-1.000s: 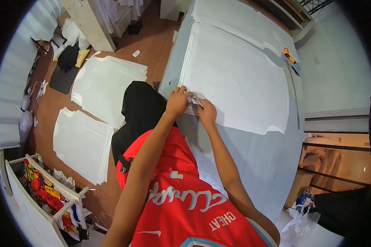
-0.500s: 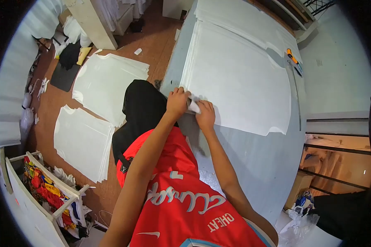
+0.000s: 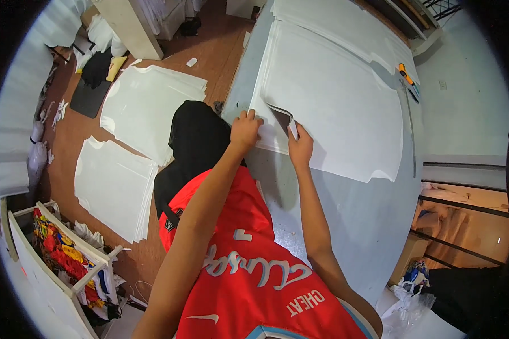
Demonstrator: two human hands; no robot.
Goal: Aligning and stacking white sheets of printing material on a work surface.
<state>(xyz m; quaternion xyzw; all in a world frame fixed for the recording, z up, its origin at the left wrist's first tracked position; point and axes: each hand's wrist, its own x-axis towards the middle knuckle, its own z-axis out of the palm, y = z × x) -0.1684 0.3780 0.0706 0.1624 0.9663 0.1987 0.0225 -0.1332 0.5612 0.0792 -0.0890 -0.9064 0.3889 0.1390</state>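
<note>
A stack of white sheets cut like shirt panels (image 3: 333,101) lies on the grey-blue table (image 3: 345,226). My right hand (image 3: 301,146) pinches the near left corner of the upper sheets between thumb and fingers. That corner is lifted and curled back, with a dark gap showing beneath it. My left hand (image 3: 246,131) rests on the sheets underneath, at the stack's near left edge, its fingers slightly bent and apart. How many sheets the right hand holds cannot be made out.
More white cut sheets (image 3: 116,186) lie in piles on the brown floor to the left. An orange-handled cutter (image 3: 404,72) and a long metal ruler (image 3: 411,133) sit along the table's right side. A white-framed bin (image 3: 68,260) of colourful cloth stands at lower left.
My right hand has moved right and slightly farther away, drawing the sheet corner up and back from the stack. My left hand stays near the same corner, now apart from the right.
</note>
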